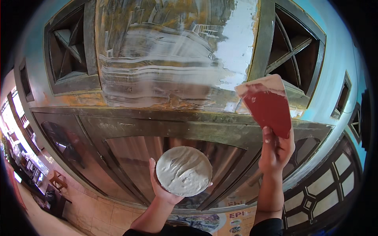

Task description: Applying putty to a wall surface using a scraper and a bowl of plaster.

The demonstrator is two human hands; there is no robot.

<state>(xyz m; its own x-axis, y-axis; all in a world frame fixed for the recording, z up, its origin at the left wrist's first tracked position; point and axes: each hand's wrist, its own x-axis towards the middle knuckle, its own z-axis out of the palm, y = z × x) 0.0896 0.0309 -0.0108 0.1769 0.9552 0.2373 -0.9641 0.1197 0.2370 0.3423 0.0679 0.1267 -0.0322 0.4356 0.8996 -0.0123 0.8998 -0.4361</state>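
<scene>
My left hand (pixel 168 195) holds a round tub (pixel 156 173) from below, its fingers around the side. Thick off-white putty (pixel 184 170) fills it close to the rim, with ridges across the surface. In my right hand (pixel 277 154) is a flat red putty spreader (pixel 269 110), tilted up, with pale putty along its far edge. The spreader is near the right end of a wall panel (pixel 157 78), overlapping the wooden frame beside it. White and greyish streaks cover much of this panel, and a thicker white patch (pixel 238 37) runs down its right side.
Dark vent openings with crossed bars, a left one (pixel 69 45) and a right one (pixel 293 49), flank the panel. Below runs a wooden beam (pixel 169 126) over glazed doors. A wooden stool (pixel 57 179) stands on the tiled floor at lower left. A printed banner (pixel 240 218) lies underneath.
</scene>
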